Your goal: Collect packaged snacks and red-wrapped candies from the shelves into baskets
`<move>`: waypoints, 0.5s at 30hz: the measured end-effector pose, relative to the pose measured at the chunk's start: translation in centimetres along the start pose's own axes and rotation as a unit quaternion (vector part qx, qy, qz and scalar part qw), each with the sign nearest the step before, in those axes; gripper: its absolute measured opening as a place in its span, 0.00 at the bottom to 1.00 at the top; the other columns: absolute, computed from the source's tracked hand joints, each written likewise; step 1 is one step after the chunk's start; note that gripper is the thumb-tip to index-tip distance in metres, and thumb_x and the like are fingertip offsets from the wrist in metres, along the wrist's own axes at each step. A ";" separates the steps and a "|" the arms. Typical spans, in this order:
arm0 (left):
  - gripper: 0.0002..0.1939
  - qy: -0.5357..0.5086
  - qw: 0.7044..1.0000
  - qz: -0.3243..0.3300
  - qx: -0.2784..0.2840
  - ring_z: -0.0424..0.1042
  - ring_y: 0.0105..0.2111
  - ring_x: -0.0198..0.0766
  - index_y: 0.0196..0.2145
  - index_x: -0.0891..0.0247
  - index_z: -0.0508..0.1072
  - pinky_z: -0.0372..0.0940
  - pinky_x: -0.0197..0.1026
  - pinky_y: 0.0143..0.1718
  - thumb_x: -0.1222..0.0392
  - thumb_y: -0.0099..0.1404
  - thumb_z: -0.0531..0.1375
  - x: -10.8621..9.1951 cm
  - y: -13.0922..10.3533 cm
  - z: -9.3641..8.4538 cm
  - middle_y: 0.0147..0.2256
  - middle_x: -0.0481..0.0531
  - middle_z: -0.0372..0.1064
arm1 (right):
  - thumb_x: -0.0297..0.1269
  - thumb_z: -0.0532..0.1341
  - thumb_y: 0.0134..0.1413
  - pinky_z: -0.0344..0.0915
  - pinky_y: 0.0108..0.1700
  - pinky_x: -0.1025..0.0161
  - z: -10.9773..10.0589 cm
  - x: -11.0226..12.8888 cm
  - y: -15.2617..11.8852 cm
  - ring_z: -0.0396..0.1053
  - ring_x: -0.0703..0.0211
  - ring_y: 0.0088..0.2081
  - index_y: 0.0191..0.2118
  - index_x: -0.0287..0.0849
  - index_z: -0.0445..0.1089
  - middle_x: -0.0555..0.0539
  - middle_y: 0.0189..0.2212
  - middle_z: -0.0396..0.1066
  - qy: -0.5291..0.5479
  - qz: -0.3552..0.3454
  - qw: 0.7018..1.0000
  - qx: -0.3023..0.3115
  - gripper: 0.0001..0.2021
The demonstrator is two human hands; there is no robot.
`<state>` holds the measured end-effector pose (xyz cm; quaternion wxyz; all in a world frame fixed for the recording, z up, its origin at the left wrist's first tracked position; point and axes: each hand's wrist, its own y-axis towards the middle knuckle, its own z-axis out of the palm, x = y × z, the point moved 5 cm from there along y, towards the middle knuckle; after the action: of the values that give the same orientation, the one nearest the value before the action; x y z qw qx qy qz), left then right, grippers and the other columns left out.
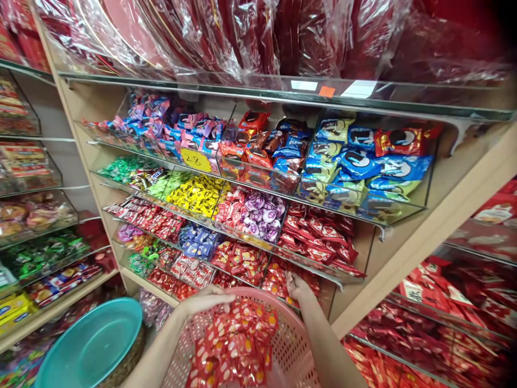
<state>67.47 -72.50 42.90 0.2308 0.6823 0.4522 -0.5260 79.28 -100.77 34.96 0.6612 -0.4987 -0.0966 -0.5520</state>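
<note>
A pink perforated plastic basket (297, 337) is in front of me at the bottom of the view, with a heap of small red candy packets (238, 345) inside. My left hand (208, 300) grips its far rim on the left, fingers lying over the edge. Beyond the rim on the right, my right hand (298, 285) is at a low shelf bin of similar red packets (275, 277). Its fingers are curled, and whatever they hold is hidden.
Tiered shelves with clear fronts hold wrapped sweets; a yellow price tag (196, 160) marks one. A glass shelf (258, 89) juts out above. A teal basin (97, 342) stands low left. A slanting wooden panel (424, 231) borders the right.
</note>
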 end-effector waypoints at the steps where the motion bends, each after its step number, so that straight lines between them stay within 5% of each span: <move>1: 0.23 -0.002 1.000 0.000 -0.006 0.68 0.36 0.41 0.24 0.65 0.77 0.57 0.41 0.44 0.41 0.57 0.56 -0.2 -0.1 0.0 0.29 0.51 0.73 | 0.35 0.55 0.58 0.68 0.29 0.66 0.0 0.0 -0.2 0.68 0.66 0.30 0.43 0.37 0.64 0.48 0.35 0.68 0.004 0.007 1.000 -0.017 0.10; 6: 0.22 -0.021 1.000 0.020 0.000 0.69 0.34 0.39 0.23 0.66 0.75 0.58 0.41 0.45 0.43 0.57 0.56 -1.1 -0.5 0.0 0.28 0.51 0.73 | 0.23 0.49 0.58 0.61 0.17 0.79 0.4 0.8 -2.5 0.63 0.74 0.15 0.30 0.37 0.64 0.55 0.17 0.65 0.016 0.012 0.999 -0.036 0.09; 12: 0.21 0.003 1.000 0.021 -0.007 0.69 0.35 0.39 0.23 0.64 0.76 0.57 0.40 0.46 0.44 0.58 0.56 -0.9 -0.2 -0.2 0.29 0.50 0.74 | 0.26 0.56 0.54 0.65 0.20 0.77 -0.2 0.9 -8.8 0.69 0.69 0.18 0.28 0.37 0.64 0.46 0.20 0.72 -0.032 -0.003 0.999 0.011 0.05; 15: 0.22 0.000 1.000 0.029 -0.006 0.69 0.36 0.41 0.23 0.66 0.76 0.56 0.41 0.46 0.44 0.59 0.55 -1.1 0.2 -0.2 0.30 0.52 0.74 | 0.33 0.62 0.48 0.64 0.19 0.73 -1.1 -0.1 -12.8 0.71 0.63 0.21 0.28 0.39 0.62 0.47 0.20 0.72 -0.196 -0.059 0.975 0.087 0.06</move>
<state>67.72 -72.88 43.91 0.2504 0.6939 0.4349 -0.5163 68.22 -100.12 41.41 0.6364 -0.5314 -0.3010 -0.4711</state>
